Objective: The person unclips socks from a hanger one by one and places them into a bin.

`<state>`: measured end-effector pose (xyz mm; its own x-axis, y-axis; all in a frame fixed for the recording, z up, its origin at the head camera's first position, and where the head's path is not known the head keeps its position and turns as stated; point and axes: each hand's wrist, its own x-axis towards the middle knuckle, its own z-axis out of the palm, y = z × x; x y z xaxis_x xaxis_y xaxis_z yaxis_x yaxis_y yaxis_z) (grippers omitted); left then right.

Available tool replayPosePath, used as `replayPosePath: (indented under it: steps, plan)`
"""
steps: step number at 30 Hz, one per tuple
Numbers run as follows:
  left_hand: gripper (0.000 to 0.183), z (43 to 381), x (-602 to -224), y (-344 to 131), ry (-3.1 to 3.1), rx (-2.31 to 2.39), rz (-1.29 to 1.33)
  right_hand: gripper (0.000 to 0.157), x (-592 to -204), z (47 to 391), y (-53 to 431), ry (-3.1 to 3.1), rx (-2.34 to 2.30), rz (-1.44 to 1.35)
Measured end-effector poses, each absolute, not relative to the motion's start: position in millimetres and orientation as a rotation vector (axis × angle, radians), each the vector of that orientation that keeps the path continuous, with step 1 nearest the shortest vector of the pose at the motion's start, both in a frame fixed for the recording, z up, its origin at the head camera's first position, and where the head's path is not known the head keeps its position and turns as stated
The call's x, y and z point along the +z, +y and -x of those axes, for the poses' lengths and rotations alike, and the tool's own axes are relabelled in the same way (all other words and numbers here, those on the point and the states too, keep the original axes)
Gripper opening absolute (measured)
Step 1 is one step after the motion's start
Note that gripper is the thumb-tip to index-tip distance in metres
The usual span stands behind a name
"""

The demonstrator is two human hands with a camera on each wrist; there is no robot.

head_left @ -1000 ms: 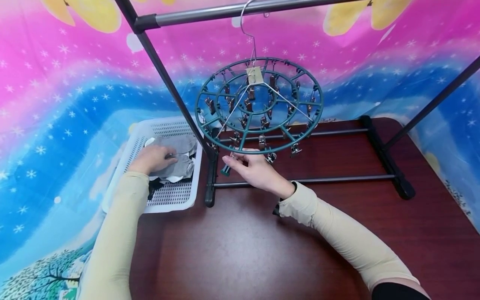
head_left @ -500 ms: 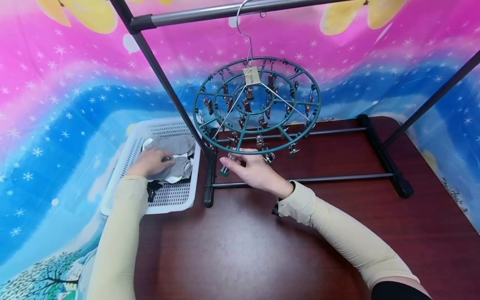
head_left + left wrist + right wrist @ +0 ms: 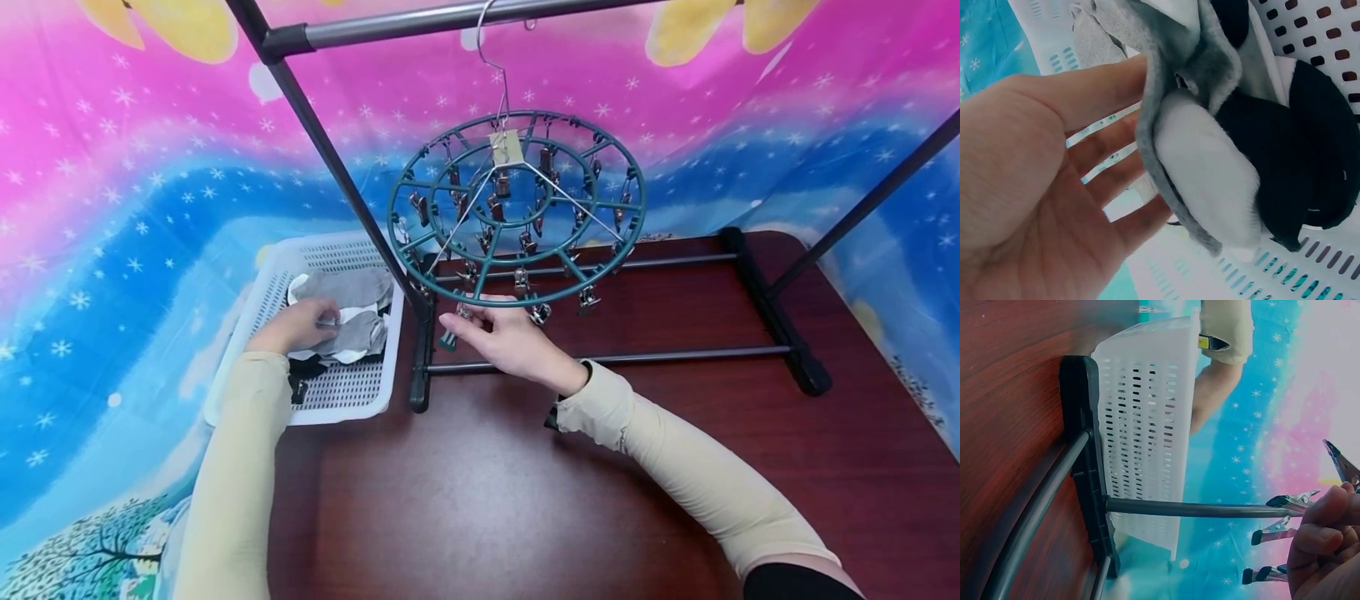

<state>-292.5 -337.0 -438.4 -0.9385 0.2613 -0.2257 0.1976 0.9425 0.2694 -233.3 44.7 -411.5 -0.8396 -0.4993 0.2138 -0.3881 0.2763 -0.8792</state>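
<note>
In the white basket [image 3: 341, 408] at left, my left hand [image 3: 288, 327] reaches over a pile of grey, white and black socks. The left wrist view shows its thumb and fingers spread apart, their tips at the edge of a grey sock [image 3: 1150, 131]; the fingertips are partly hidden by it. A white sock part [image 3: 1210, 169] and dark socks [image 3: 1297, 150] lie beside that. My right hand [image 3: 510, 337] pinches a metal clip [image 3: 448, 340] with dark green tips, at the near rim of a round green clip hanger [image 3: 487, 279]. Its other fingers are partly hidden below the rim.
The hanger hangs by a wire hook [image 3: 491, 58] from the rack's top bar [image 3: 397, 32]. Several clips dangle from its rings. A rack post [image 3: 337, 175] stands between basket and hanger. The rack's lower bars [image 3: 690, 355] cross the dark red table [image 3: 480, 492].
My left hand has drawn back slightly to the left over the socks, uncovering more grey and white fabric. The right hand keeps its hold on the clip at the hanger's rim.
</note>
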Motion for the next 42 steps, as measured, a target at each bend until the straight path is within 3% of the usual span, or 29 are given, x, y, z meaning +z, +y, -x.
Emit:
replayPosePath:
  steps: [5, 16, 27, 35, 42]
  plan:
    - [0.022, 289.9, -438.2, -339.9, 2.780, 0.380, -0.315, 0.024, -411.6, 233.5, 44.1, 2.402, -1.661, 0.888]
    - [0.034, 293.7, -442.1, -337.2, 2.734, 0.351, -0.243, 0.022, -410.6, 233.7, 47.1, 2.395, -1.584, 0.840]
    - [0.034, 293.1, -444.4, -336.6, 2.737, 0.352, -0.247, 0.040, -410.6, 233.6, 49.2, 2.383, -1.566, 0.856]
    - [0.037, 292.8, -441.8, -332.7, 2.712, 0.325, -0.200, 0.025, -408.5, 232.8, 49.6, 2.370, -1.591, 0.897]
    - [0.038, 292.9, -440.4, -331.1, 2.691, 0.313, -0.172, 0.024, -410.1, 232.2, 49.7, 2.379, -1.587, 0.909]
